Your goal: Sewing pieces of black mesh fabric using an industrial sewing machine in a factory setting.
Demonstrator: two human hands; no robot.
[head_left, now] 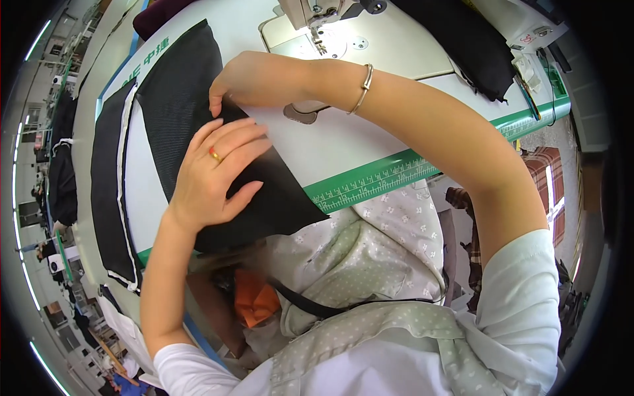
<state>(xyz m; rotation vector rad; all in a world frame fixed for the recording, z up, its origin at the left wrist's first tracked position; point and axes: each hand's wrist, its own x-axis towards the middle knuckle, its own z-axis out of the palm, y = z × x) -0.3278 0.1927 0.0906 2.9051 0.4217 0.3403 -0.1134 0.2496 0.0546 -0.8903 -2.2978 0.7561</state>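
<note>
The left hand (214, 168) lies flat, fingers spread, on black fabric (264, 198); the right hand (247, 79) pinches its upper edge. Bare table (343, 142) lies rightward toward the ruler (376, 181).

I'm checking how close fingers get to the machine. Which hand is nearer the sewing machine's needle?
The right. The right hand pinches the black fabric piece's edge just beside and below the needle; the left hand lies flat on the fabric, further toward the person.

A sewing machine (317, 20) stands on the white table (370, 132) beside a green ruler strip (376, 181).
</note>
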